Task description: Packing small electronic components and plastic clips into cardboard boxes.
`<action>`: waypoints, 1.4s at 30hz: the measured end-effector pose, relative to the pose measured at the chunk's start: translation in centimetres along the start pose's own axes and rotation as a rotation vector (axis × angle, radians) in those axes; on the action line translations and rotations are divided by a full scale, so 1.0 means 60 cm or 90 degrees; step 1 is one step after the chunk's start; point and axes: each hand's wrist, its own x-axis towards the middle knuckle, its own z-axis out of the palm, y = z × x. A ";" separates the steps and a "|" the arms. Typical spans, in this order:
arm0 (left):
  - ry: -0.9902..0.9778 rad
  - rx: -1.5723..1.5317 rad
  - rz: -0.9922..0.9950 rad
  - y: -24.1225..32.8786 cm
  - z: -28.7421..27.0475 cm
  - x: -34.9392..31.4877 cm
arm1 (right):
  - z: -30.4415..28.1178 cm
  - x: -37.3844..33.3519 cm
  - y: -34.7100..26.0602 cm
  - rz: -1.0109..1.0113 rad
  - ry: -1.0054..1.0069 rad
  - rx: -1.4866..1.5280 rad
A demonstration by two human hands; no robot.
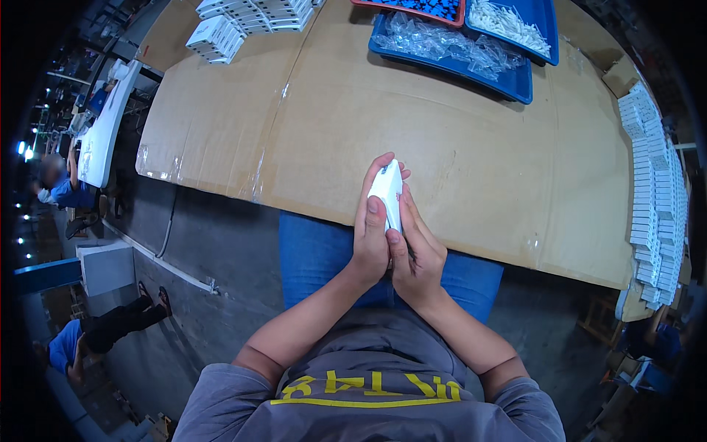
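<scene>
Between my two hands, just over the near edge of the cardboard-covered table [353, 140], is a small white box [386, 193], tilted on its narrow side. My left hand [372, 221] wraps it from the left, with the thumb pressed on its face and the fingers behind it. From the right, my right hand [420, 254] closes on its lower part, the thumb near the bottom end. A small dark mark shows at the box's upper end. My palms hide much of its sides.
At the far side stand a blue tray of clear plastic pieces [524, 85], a red tray of blue parts [462, 15] and a blue tray of white pieces [551, 33]. White boxes are stacked at far left [217, 37] and along the right edge [652, 199]. Other people are off to the left.
</scene>
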 end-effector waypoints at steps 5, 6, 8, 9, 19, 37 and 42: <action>0.025 0.027 -0.004 0.004 0.003 -0.007 | 0.001 -0.006 0.003 -0.016 0.005 -0.010; 0.025 0.026 -0.004 0.003 0.002 -0.007 | 0.002 -0.006 0.005 -0.033 0.001 -0.019; 0.023 0.015 -0.023 -0.004 -0.001 -0.009 | 0.000 -0.009 0.008 -0.030 -0.005 -0.029; 0.022 0.013 -0.023 -0.007 -0.002 -0.010 | -0.002 -0.010 0.009 -0.025 -0.010 -0.038; 0.032 -0.054 -0.077 -0.020 -0.018 -0.014 | -0.010 -0.007 0.011 0.020 -0.053 -0.075; -0.008 0.145 -0.106 -0.013 -0.022 -0.010 | -0.017 0.004 0.014 -0.002 -0.050 -0.092; 0.008 0.110 -0.055 -0.012 -0.019 -0.016 | -0.006 0.001 0.014 -0.020 -0.043 -0.070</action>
